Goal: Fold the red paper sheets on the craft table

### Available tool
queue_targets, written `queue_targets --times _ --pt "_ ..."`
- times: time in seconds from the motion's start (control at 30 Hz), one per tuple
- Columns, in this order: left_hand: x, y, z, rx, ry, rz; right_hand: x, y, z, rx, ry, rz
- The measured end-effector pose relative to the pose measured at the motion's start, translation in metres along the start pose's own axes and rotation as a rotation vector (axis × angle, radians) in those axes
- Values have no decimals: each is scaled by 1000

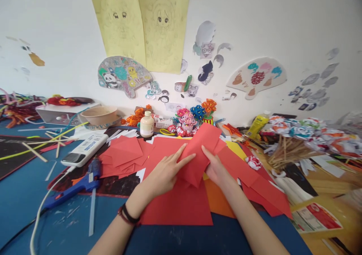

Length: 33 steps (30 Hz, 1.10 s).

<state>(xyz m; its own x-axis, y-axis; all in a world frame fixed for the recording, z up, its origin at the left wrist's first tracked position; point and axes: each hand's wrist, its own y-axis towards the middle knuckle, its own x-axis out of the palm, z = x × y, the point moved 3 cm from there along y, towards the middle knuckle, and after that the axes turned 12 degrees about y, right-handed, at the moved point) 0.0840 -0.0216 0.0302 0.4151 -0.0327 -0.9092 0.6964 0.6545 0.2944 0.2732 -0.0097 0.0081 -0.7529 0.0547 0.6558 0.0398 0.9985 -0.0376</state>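
A folded sheet of red paper (201, 149) stands tilted above the pile, held between my two hands. My left hand (166, 172) grips its lower left side, with two fingers stretched apart across the front face; its thumb is hidden. On the right edge, my right hand (216, 168) pinches the sheet, one digit in front and the others behind it. Beneath both hands lies a large flat red sheet (175, 206), with an orange sheet (219, 198) partly under it. Cut red pieces (124, 151) are stacked to the left, and folded red strips (254, 175) lie on the right.
A blue glue gun (82, 185) and a white power strip (85, 149) with its cable are on the left. Behind the paper stand a cream bottle (147, 125) and pipe-cleaner flowers (198, 115). Wooden sticks (283, 153) with wrapped tops crowd the right.
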Motion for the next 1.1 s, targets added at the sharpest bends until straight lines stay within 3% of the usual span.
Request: queue_targets --times 0.13,0.2,0.3,0.4,0.6,0.73,0.87,1.1 --pt "-10 -4 3 -32 -563 -108 -3 -1 1 9 -52 75" --pt "-13 -2 2 -143 -794 -59 2 -5 0 7 -87 55" --pt "-9 3 -2 -377 -948 99 13 -14 3 66 -114 -44" --pt "2 9 -1 -484 -1093 131 22 -21 10 148 -167 -144" --pt "13 8 -9 -732 -1081 215 10 -13 18 70 -304 -31" --pt "9 10 -7 -710 -1232 163 1 -2 7 -130 -365 25" --pt "0 11 2 -682 -1293 102 -2 1 -2 -229 -450 24" --pt "-7 8 7 -690 -1137 22 -8 3 -2 -127 -450 -33"
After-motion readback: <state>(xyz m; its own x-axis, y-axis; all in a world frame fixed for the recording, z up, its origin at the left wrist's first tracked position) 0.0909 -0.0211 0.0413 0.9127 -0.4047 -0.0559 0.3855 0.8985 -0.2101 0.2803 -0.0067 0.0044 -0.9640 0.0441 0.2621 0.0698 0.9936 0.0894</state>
